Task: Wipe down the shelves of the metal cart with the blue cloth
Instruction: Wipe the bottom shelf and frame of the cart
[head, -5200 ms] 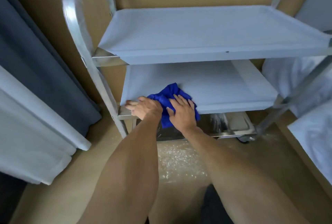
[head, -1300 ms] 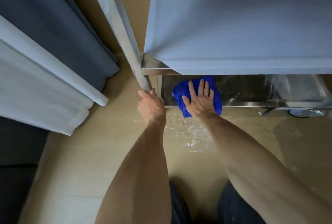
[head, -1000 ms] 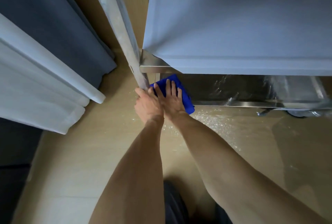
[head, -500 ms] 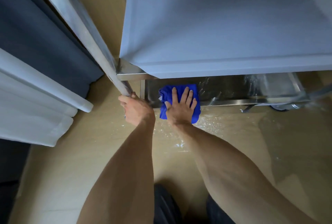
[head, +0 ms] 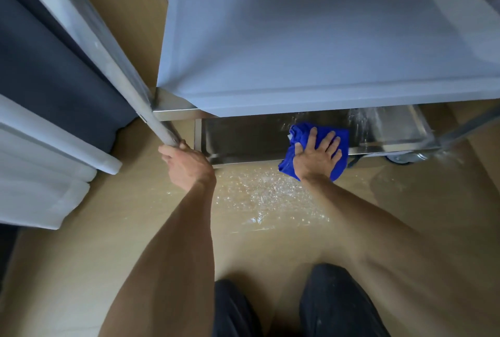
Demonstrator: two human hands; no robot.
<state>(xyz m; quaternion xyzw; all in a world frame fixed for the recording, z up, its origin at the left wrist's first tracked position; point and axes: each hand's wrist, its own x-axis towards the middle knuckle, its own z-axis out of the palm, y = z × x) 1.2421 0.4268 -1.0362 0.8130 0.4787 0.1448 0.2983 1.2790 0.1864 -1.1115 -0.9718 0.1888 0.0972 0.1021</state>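
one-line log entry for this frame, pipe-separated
stage: wiping bottom shelf | right hand: flat on blue cloth, at shelf's front edge | left hand: grips cart leg | middle shelf: untouched

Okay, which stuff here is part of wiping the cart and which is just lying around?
Part of the job: blue cloth, bottom shelf, covered shelf, cart leg, right hand, left hand.
Lying about: dark curtain, white bedding.

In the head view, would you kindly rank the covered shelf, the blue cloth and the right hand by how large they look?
1. covered shelf, by far the largest.
2. blue cloth, spread under the hand and showing on all sides of it.
3. right hand, pressing flat on the cloth.
The hand hides part of the cloth, so that gap is unsure.
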